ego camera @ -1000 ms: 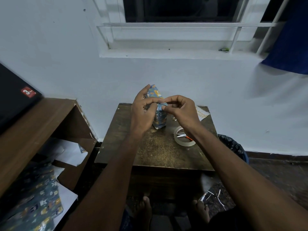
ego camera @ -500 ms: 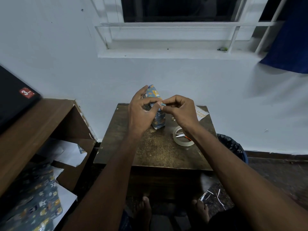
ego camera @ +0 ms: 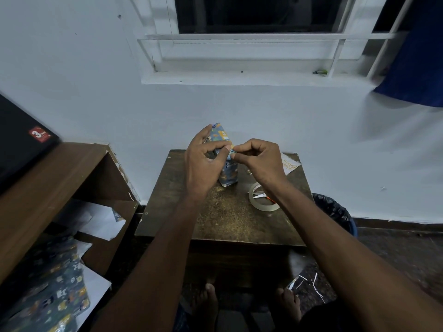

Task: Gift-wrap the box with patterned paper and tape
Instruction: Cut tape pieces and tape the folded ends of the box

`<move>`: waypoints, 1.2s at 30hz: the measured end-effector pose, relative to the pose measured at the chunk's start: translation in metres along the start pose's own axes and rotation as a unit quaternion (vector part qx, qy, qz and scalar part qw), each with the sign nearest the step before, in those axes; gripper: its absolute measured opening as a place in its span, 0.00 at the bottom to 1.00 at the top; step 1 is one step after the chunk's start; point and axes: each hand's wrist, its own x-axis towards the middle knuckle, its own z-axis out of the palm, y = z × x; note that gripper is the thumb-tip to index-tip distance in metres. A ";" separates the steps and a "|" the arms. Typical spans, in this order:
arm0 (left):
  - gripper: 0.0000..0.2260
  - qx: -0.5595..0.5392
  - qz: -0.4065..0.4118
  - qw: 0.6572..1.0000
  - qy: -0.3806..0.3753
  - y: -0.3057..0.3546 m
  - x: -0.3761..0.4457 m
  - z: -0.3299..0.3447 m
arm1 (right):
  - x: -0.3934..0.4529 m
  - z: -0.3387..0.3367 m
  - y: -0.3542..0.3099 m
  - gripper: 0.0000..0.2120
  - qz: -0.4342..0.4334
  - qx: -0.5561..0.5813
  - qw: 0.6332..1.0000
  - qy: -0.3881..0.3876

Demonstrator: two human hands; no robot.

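Both your forearms reach out over the small brown table (ego camera: 223, 219), and your hands meet above its far half. Your left hand (ego camera: 203, 164) is raised with the index finger straight up along the side of the wrapped box (ego camera: 226, 159), while the thumb and another finger curl inward and pinch at a point by the box's near edge. Your right hand (ego camera: 259, 159) faces it, fingers curled, thumb and forefinger pinching at that same point; what sits between the two pinches is too small to tell, perhaps a bit of tape or a paper edge.

The box stands upright on the table, already covered in blue patterned paper, its top rising behind your left fingers.

Just right of the box, under your right wrist, a roll of clear tape (ego camera: 262, 200) lies flat, with small scissors (ego camera: 262, 195) lying across its hole.

To your left, the open wooden shelf (ego camera: 100, 188) holds white paper sheets (ego camera: 96, 221), and lower down lies more patterned wrapping paper (ego camera: 55, 293). A bin lined with a black bag (ego camera: 333, 212) stands beside the table's right edge; its contents cannot be seen.
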 end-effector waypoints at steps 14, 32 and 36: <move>0.14 0.002 -0.045 0.998 0.041 0.003 0.007 -0.008 | -0.001 0.007 0.002 0.04 -0.035 -0.048 0.998 -0.011; 0.20 0.106 -0.150 0.983 -0.001 0.004 0.013 -0.030 | -0.002 0.004 0.011 0.12 0.030 -0.053 0.998 0.018; 0.16 0.223 -0.087 0.971 0.006 0.009 0.005 -0.035 | -0.005 0.002 0.007 0.05 0.032 -0.033 0.999 0.010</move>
